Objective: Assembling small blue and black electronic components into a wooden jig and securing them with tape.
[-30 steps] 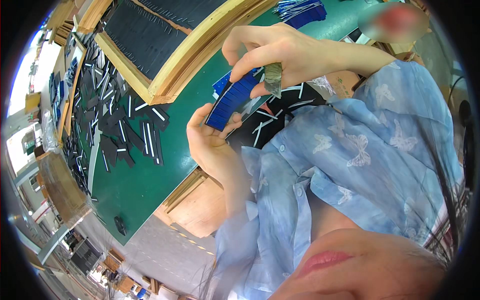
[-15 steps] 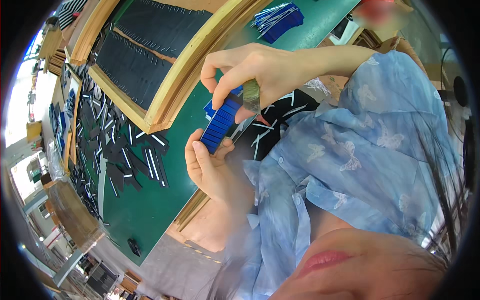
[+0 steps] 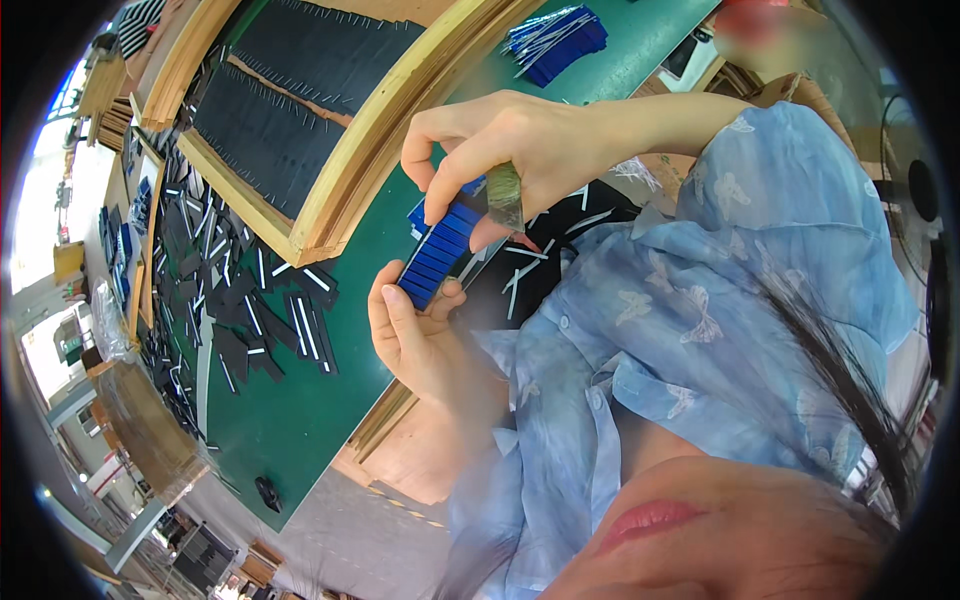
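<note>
1. workshop floor (image 3: pixel 340 530), grey, shows past the edge of a green tabletop (image 3: pixel 300 410), where a person in a pale blue butterfly-print shirt (image 3: pixel 650 290) handles small pieces bare-handed.
2. raised over the tabletop, a blue stack (image 3: pixel 438 258) of slim pieces slants between both hands, perhaps lifted for a closer look.
3. left hand (image 3: pixel 415 335): the grip is closed around the lower end, thumb and curled fingers on opposite sides, seemingly bearing it from below.
4. right hand (image 3: pixel 520 135): the grip spans the upper end, forefinger on one edge and thumb on the other, likely to hold the pieces in line. a greenish, pointed piece (image 3: pixel 505 195) sits beside the palm; how it is held cannot be told.
5. near the right hand, a wooden frame (image 3: pixel 395 115) encloses dark sheets (image 3: pixel 270 150), its raised sides presumably containing them.
6. dark strips (image 3: pixel 250 320) with white stripes lie loose left of the hands; a blue bundle (image 3: pixel 565 55) topped with pale sticks rests well apart, possibly to avoid mixing.
</note>
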Motion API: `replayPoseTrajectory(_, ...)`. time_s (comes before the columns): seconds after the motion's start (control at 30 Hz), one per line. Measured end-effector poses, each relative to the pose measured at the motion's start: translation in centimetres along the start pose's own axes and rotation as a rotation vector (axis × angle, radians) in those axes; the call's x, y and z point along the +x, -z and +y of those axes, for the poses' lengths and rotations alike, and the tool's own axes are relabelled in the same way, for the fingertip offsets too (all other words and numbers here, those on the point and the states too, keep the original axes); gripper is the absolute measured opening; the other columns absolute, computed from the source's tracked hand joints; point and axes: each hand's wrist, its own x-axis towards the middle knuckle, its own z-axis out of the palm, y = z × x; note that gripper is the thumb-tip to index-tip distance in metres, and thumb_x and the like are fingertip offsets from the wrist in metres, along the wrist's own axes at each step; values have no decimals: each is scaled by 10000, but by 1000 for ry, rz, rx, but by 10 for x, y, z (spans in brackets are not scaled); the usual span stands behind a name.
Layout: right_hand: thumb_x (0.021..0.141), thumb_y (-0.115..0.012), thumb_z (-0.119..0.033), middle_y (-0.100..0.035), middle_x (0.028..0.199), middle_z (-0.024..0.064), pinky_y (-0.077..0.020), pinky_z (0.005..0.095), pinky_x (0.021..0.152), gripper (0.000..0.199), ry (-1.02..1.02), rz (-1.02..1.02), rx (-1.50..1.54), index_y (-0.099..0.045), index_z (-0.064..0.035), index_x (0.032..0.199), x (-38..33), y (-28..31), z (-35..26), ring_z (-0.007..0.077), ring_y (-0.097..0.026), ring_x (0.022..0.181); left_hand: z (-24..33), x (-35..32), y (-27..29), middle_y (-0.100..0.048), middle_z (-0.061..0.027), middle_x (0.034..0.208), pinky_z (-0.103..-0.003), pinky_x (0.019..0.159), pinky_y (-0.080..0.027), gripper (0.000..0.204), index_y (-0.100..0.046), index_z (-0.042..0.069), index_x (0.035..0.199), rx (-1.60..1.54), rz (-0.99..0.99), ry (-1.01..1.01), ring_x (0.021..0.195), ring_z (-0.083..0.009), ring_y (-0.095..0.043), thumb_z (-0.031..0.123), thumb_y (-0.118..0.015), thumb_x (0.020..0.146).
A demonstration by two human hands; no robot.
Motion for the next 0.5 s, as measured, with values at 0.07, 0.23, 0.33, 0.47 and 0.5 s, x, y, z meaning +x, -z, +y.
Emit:
replayPoseTrajectory(0.07,656,-795,-155,-557,936,20,-474,305,694,276,-5,2,-2,-681,-94,901,0,0,-2,185,-581,844,0,0,0,-621,-169,904,-246,587,-563,315,-503,-68,1122,10,8,1,675,-194,-636,208,-485,970)
replayPoseTrajectory(0.23,654,-794,-154,-556,934,20,-475,303,698,280,8,10,27,-682,-93,904,0,0,-1,186,-581,846,0,0,1,-619,-166,901,-246,588,-561,321,-501,-67,1127,-7,-5,3,678,-194,-632,211,-491,968)
replayPoseTrajectory(0.33,655,-793,-152,-557,933,21,-477,302,699,278,20,13,27,-683,-92,903,1,0,-1,187,-582,850,1,-1,-1,-617,-166,904,-244,587,-558,324,-501,-67,1127,-13,5,5,681,-194,-629,215,-495,966)
replayPoseTrajectory(0.47,658,-791,-149,-560,936,24,-478,303,698,269,12,13,16,-685,-91,898,0,1,-1,188,-582,853,2,-3,-4,-616,-167,909,-241,585,-556,327,-501,-66,1127,-6,32,16,682,-195,-626,218,-499,965)
replayPoseTrajectory(0.5,658,-791,-149,-560,936,24,-478,303,698,269,10,14,14,-685,-91,898,0,2,-1,188,-582,853,1,-2,-2,-616,-166,911,-240,584,-555,328,-502,-65,1127,-8,12,8,681,-195,-626,220,-500,965)
